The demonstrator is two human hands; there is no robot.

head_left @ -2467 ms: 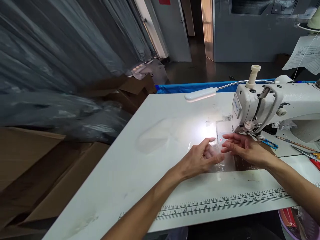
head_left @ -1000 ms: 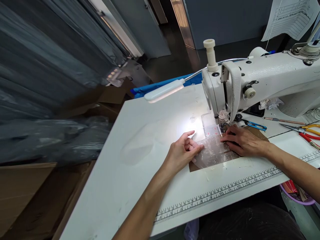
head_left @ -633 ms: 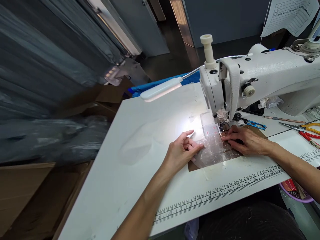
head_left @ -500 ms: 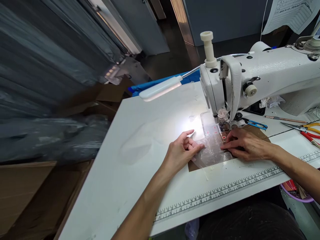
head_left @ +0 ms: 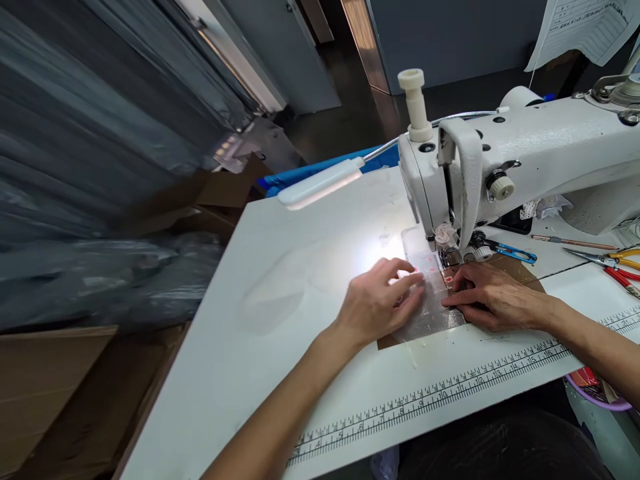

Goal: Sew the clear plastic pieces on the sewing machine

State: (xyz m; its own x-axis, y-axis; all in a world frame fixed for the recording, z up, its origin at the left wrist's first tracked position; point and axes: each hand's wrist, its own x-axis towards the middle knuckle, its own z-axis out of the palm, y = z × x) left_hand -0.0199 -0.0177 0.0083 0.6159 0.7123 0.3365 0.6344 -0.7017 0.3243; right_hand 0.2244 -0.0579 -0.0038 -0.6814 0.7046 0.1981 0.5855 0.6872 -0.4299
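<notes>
A piece of thin, see-through material (head_left: 434,315) with small pink marks lies under the needle area of a white sewing machine (head_left: 545,150). My left hand (head_left: 380,298) rests on its left part, palm down, with the fingers stretched toward the right. Close to the metal presser foot (head_left: 451,259), my right hand (head_left: 493,297) has its thumb and fingers drawn together on the right edge of the sheer material. A brown plate (head_left: 393,342) shows beneath. A pale ribbon rosette (head_left: 444,235) sits by the needle bar.
A lamp (head_left: 323,183) lights the white table (head_left: 225,373). Blue thread snips (head_left: 515,251), a pencil-like stick (head_left: 573,241) and yellow-handled scissors (head_left: 600,257) lie at right. A ruler strip (head_left: 440,397) runs along the front edge. Cardboard boxes (head_left: 55,400) stand at left.
My left hand has turned palm down and moved right onto the sheer material, its fingers now extended. My right hand stays almost in place. The view has shifted slightly.
</notes>
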